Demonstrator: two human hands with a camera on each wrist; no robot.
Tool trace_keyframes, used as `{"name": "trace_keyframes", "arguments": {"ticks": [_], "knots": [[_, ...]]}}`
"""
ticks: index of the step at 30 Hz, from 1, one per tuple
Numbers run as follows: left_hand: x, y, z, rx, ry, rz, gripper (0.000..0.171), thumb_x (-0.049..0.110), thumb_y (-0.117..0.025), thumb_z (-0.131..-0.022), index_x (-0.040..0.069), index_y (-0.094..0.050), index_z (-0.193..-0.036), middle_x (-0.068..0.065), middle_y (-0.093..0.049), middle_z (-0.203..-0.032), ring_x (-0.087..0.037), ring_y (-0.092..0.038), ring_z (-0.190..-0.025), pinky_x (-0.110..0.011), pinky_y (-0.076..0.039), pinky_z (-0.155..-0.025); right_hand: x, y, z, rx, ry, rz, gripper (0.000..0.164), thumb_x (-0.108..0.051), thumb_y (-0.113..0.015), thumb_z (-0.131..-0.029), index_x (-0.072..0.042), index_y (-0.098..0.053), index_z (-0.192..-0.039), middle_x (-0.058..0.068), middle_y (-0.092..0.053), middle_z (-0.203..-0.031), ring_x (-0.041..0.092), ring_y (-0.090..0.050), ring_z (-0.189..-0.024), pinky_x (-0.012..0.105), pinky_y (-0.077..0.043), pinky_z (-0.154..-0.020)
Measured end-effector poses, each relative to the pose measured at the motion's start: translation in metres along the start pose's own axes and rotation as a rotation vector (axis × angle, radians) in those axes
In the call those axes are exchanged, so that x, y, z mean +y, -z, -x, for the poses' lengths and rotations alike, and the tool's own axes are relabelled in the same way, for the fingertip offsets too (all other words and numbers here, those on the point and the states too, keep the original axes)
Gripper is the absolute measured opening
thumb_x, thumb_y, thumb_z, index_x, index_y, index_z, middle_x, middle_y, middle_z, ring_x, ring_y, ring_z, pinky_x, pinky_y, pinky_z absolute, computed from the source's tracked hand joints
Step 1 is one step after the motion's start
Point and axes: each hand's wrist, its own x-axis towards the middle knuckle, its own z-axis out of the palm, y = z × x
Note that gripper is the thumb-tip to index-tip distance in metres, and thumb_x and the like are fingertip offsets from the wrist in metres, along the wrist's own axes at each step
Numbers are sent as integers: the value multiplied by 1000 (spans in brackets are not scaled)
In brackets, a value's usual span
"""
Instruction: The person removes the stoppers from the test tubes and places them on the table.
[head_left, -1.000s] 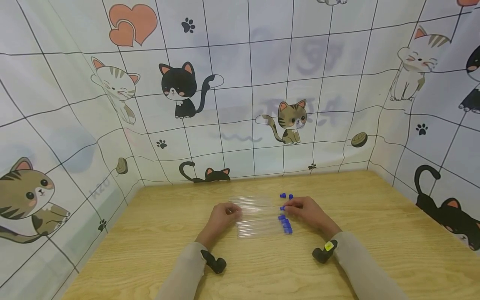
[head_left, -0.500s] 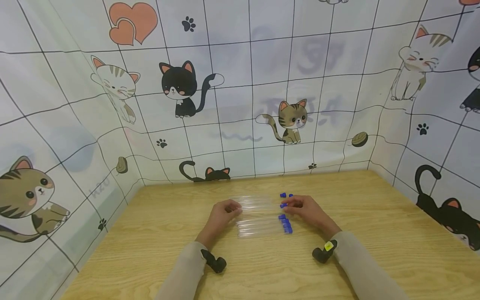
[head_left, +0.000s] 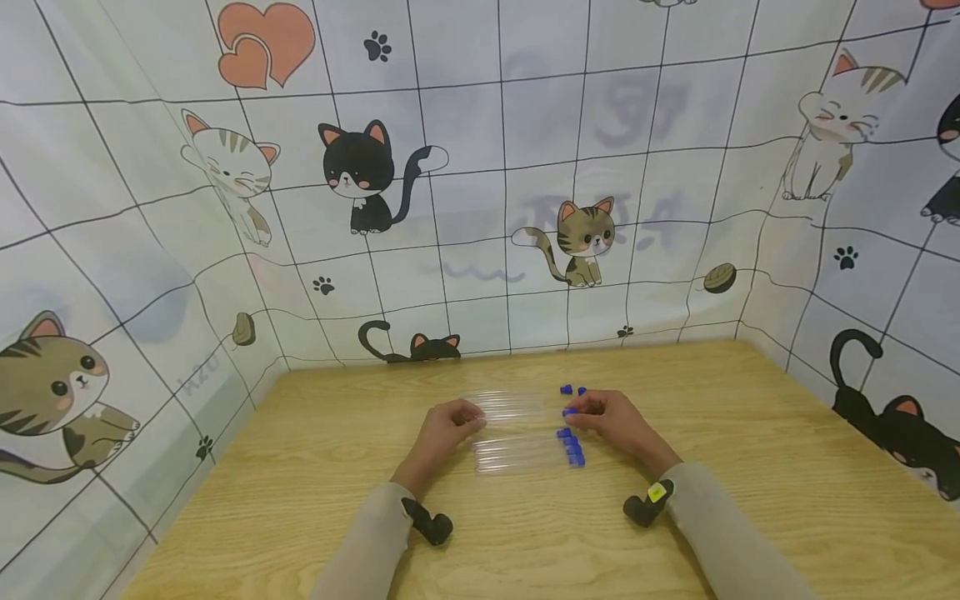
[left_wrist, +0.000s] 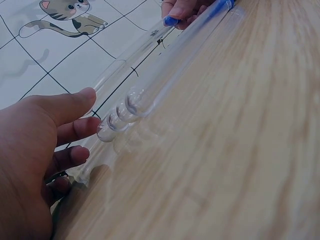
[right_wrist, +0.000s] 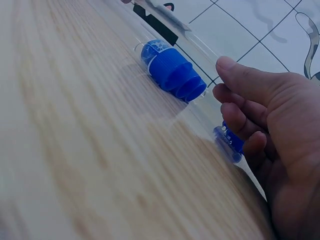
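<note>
My left hand (head_left: 450, 425) pinches the rounded end of a clear test tube (left_wrist: 122, 65) between thumb and fingers. That tube stretches across to my right hand (head_left: 618, 422), whose thumb and fingertips pinch a blue cap (head_left: 569, 412) at its other end. In the right wrist view the fingers hide this cap. Below the held tube, in the left wrist view, several clear test tubes (left_wrist: 132, 107) lie side by side on the table. The front group of tubes (head_left: 513, 457) has blue caps (head_left: 572, 447) at its right end.
Another group of clear tubes (head_left: 502, 402) lies farther back on the wooden table (head_left: 360, 392). Near its right end are two more blue caps (head_left: 566, 389). A cat-printed white sheet (head_left: 480, 208) hangs behind the table and at both sides.
Both hands have risen very slightly, and the blue cap at my right fingertips has shifted a little up and to the right. The lying tubes look unmoved.
</note>
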Motion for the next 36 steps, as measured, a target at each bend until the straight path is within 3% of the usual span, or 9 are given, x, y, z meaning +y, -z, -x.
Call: {"name": "trace_keyframes", "arguments": {"ticks": [6,14,36], "knots": [[-1,0,0,-5,14,52,14,18,-71,-87,7,-71,-97,-6,-67,-84,-21,-60,-74,-30,-48,-64,2,-1,-1,23,-15,-17,22,-35,-75,-82,-17,-72,-95,2,-67,-86,20,-55,-71,28,-45,-57],[-2,1,0,-14,18,12,8,21,-74,-85,15,-72,-90,4,-66,-79,-15,-61,-73,-31,-50,-63,5,-2,0,38,-2,-10,22,-36,-76,-82,-18,-72,-94,3,-65,-82,20,-52,-69,27,-43,-56],[-1,1,-1,-21,34,13,7,19,-75,-84,14,-72,-88,4,-67,-80,-15,-61,-75,-31,-50,-65,0,-4,1,74,27,66,17,-31,-76,-82,-18,-73,-92,-2,-66,-84,16,-52,-70,26,-41,-58]]}}
